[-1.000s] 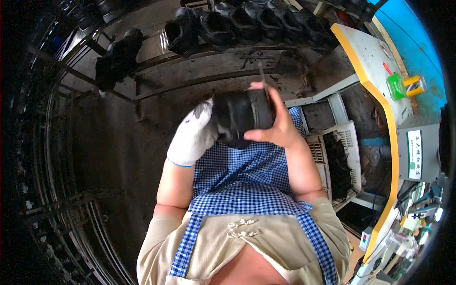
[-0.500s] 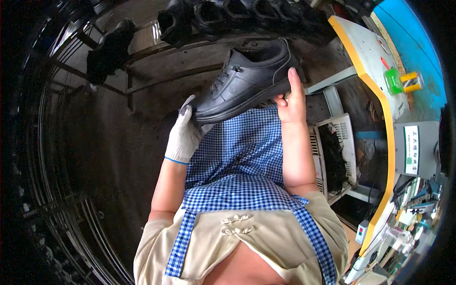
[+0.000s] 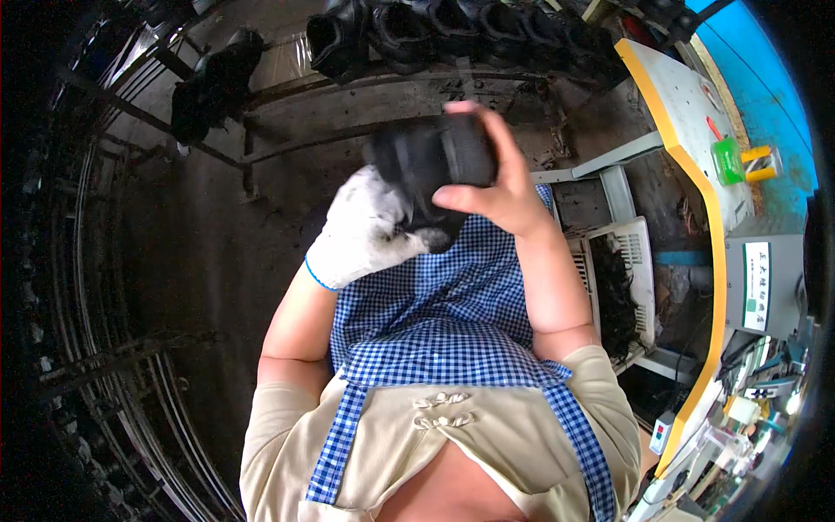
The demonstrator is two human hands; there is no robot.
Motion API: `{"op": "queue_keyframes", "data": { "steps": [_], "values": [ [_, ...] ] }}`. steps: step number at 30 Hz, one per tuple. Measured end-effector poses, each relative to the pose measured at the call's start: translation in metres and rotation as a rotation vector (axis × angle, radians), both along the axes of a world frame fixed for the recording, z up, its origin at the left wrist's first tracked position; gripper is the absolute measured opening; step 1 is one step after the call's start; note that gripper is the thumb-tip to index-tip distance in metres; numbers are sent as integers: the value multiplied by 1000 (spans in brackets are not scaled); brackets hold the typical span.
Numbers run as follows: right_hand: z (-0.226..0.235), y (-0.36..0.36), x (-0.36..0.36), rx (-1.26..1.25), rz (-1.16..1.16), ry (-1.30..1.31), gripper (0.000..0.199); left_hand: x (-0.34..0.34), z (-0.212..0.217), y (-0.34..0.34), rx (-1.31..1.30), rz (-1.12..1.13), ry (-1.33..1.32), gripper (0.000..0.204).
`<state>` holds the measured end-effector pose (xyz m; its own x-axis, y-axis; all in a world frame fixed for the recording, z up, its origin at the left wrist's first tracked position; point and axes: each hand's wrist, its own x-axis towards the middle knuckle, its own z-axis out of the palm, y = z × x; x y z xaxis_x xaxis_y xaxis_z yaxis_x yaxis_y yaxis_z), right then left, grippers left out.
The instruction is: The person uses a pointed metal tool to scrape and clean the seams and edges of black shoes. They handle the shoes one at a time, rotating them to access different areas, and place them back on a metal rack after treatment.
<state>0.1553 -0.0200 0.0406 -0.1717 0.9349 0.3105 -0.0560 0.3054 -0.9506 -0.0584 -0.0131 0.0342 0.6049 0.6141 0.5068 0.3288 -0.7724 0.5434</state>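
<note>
A black shoe [image 3: 432, 157] is held up in front of my checked apron, its outline smeared by motion. It is turned end-on, with one end toward me. My left hand [image 3: 364, 228], in a white knit glove with dark-stained fingertips, closes round its left and lower side. Around the right side wraps my bare right hand [image 3: 500, 178], thumb across the near face and fingers over the top. The shoe's opening and laces cannot be made out.
A rack along the far side carries a row of black shoes [image 3: 452, 30]. To the right stands a yellow-edged worktable [image 3: 696, 165] with a green bottle [image 3: 727, 161] and a grey machine box [image 3: 774, 283]. Beneath it sits a white plastic basket [image 3: 645, 270] of dark scraps. Metal rails [image 3: 178, 418] run at left.
The shoe has swung from side-on to end-on and come lower. My left hand has shifted its hold from the toe, and my right hand has turned inward, thumb now across the shoe.
</note>
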Motion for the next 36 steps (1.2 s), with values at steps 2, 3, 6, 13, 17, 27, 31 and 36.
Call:
{"op": "queue_keyframes", "data": {
  "steps": [2,3,6,13,17,27,31,36],
  "values": [
    [-4,5,-6,73,12,-156,84,3,-1,-13,-652,-159,-270,31],
    [-4,4,-10,48,30,-134,86,2,-12,-12,-782,-190,-326,29],
    [-12,0,-2,-54,-93,-120,85,-4,-34,-6,-1047,-100,-459,24],
    [-35,-35,46,67,-55,-348,64,-12,-54,-19,-1395,184,-1131,20],
    [-38,-40,39,-177,-29,-511,50,13,-45,-39,-1479,-11,-707,29],
    [18,-72,45,350,-263,-708,33,13,-30,-43,-1567,135,-1093,39],
    [24,-79,36,415,-210,-1033,42,13,-12,-42,-1578,88,-1162,31],
    [22,-79,37,433,-212,-1135,45,16,-16,-50,-1579,127,-1204,32]
  ]
}}
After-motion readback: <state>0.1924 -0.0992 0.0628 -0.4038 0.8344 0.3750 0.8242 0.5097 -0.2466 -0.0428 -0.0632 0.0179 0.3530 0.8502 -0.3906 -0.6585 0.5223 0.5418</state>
